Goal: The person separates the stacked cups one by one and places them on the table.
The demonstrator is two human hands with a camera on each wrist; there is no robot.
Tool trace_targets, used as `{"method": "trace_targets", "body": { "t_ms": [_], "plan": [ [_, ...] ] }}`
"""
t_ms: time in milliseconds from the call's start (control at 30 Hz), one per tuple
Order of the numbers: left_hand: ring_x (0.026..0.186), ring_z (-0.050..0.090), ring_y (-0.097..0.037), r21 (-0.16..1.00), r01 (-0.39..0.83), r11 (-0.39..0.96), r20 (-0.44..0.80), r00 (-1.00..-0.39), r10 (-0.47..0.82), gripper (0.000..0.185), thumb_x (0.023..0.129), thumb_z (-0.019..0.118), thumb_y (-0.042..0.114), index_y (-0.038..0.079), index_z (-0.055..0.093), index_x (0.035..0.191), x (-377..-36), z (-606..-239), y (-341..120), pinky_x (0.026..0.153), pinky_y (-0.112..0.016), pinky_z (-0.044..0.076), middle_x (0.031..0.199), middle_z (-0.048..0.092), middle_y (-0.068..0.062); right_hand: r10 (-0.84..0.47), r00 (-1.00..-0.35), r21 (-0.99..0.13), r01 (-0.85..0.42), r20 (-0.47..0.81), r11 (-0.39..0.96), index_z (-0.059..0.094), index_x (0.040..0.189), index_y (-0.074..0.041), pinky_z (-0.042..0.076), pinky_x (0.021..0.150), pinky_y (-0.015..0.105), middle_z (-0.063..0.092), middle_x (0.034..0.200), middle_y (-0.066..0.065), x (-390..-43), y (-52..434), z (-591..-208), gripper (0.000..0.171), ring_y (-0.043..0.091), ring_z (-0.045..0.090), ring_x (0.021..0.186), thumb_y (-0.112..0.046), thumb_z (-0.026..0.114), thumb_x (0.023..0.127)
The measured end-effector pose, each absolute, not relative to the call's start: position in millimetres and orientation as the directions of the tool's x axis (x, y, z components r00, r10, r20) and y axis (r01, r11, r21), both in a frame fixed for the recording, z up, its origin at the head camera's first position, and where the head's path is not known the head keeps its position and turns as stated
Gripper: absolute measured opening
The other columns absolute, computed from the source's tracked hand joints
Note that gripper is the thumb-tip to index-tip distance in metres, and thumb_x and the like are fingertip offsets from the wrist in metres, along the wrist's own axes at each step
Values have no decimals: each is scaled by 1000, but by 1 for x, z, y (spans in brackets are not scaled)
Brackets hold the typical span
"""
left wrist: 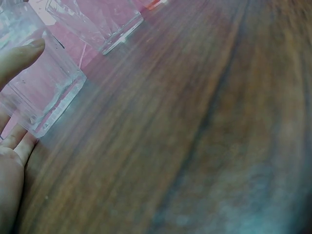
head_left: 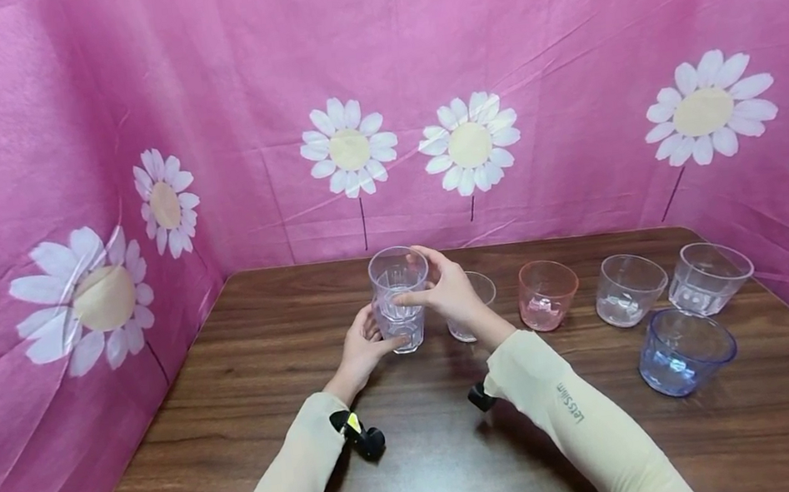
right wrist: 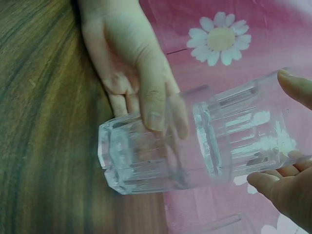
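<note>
Two stacked cups [head_left: 400, 300]: left hand [head_left: 362, 350] fingers round lower, right hand [head_left: 448, 289] fingers round upper.

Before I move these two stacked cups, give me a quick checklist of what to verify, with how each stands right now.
1. Left hand grips the bottom clear cup: ok.
2. Right hand holds the top clear cup at its rim: ok.
3. Top cup fully seated in the bottom one: cannot tell.
4. Bottom cup resting on the table: ok.
5. Neighbouring clear cup apart from the right hand: not ok, it sits right behind it.
</note>
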State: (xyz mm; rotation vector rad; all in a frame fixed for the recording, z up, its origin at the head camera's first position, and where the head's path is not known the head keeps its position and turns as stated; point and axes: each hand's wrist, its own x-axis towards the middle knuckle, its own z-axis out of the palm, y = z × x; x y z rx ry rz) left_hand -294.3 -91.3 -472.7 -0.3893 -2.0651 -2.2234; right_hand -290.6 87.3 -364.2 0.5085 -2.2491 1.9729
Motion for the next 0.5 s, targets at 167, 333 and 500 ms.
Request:
{"method": "trace_targets", "body": {
  "t_ms": [167,333,500],
  "plan": [
    [123,54,-35,970,231,-80,239,-964,112,73,75,75,-16,-10,41,139,-296,-472,-91,106,-41,45,133,55,-29,-175,-927,-932,-351,332,91,43,144,4,40,110,47,54,138,26,-287,91,-356,84,35,50,130,5,85,71],
    [124,53,-35,969,229,-89,239,-964,116,72,75,75,-15,-9,42,138,-294,-471,-91,107,-42,44,134,55,-29,-164,-921,-929,-366,354,47,41,144,6,40,110,43,53,139,25,-281,94,-350,84,35,49,131,9,83,71],
    [126,52,-36,970,225,-88,235,-965,117,72,75,75,-14,-8,43,139,-294,-470,-92,109,-43,42,135,55,-28,-158,-916,-925,-378,369,33,43,144,4,40,110,42,54,140,22,-275,101,-348,84,32,50,131,8,84,71]
  ]
}}
